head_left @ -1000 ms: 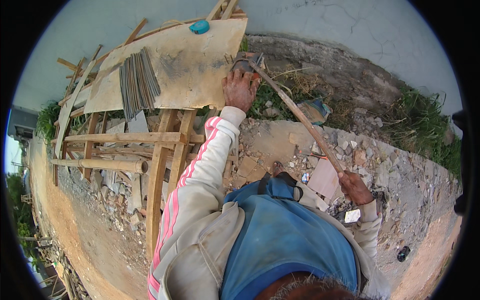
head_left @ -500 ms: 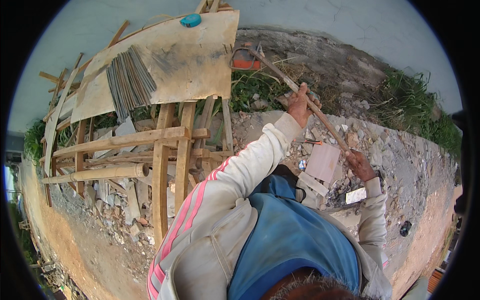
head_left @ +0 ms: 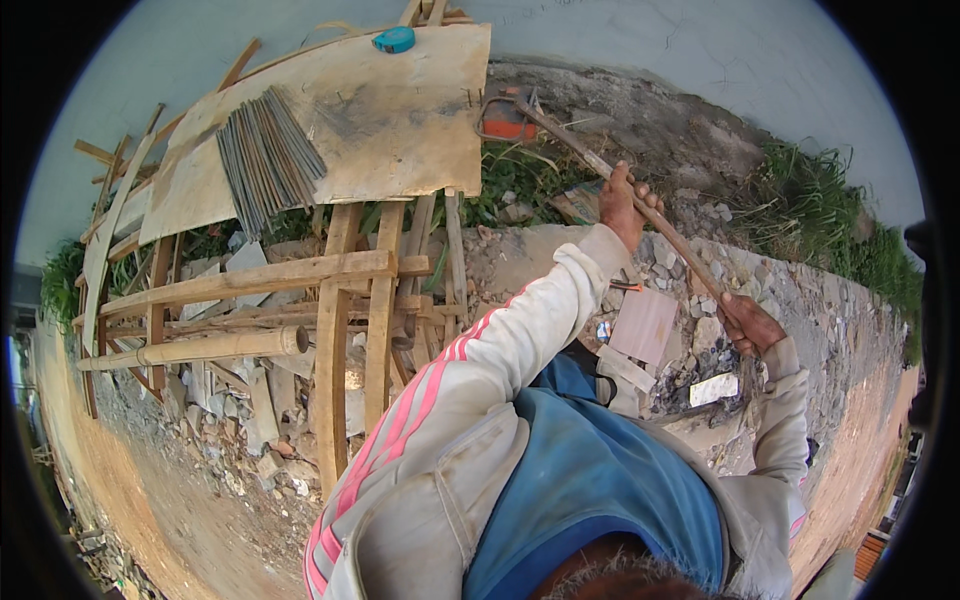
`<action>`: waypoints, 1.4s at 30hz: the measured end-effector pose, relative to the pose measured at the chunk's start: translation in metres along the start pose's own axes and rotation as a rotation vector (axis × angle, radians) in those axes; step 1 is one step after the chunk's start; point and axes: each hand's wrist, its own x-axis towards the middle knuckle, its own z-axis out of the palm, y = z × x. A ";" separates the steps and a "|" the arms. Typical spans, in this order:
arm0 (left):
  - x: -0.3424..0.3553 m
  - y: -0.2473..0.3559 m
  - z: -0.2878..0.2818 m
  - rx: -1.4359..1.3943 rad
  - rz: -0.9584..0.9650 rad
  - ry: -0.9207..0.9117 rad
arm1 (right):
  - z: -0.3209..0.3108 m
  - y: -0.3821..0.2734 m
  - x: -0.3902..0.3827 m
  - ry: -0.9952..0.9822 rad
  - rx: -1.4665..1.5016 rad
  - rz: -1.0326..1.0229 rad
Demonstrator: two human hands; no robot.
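Observation:
My left hand (head_left: 624,207) is closed round the middle of a long, brownish bar (head_left: 679,240) that slants from far left to near right. Lower down, my right hand (head_left: 755,325) grips the bar's near end. The bar's far end reaches a red-orange object with a dark curved metal loop (head_left: 508,120), just right of a plywood board (head_left: 400,150); whether they touch I cannot tell. On that board lies a bundle of thin grey metal rods (head_left: 268,160). A teal tape measure (head_left: 394,40) sits near its far edge, and small upright pegs or nails (head_left: 470,97) stand near its right side.
Timber beams (head_left: 330,350) and a bamboo pole (head_left: 200,348) form a frame under the board at left. Broken rubble (head_left: 690,370) covers the ground, with a pinkish tile (head_left: 643,326) and an orange-handled tool (head_left: 627,287) on it. Grass (head_left: 810,200) grows along the grey wall.
Both hands have shifted a little to the right together with the bar. The view has moved slightly too, so the board and frame appear a bit farther right.

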 end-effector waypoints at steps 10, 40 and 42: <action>-0.018 0.021 -0.024 0.064 -0.081 -0.093 | 0.063 0.051 0.009 0.180 -0.096 -0.188; -0.045 0.054 -0.011 1.184 0.033 -0.235 | 0.110 0.085 0.104 0.374 0.044 -0.403; -0.046 0.084 -0.002 1.313 0.223 -0.198 | 0.116 0.084 0.102 0.422 0.191 -0.556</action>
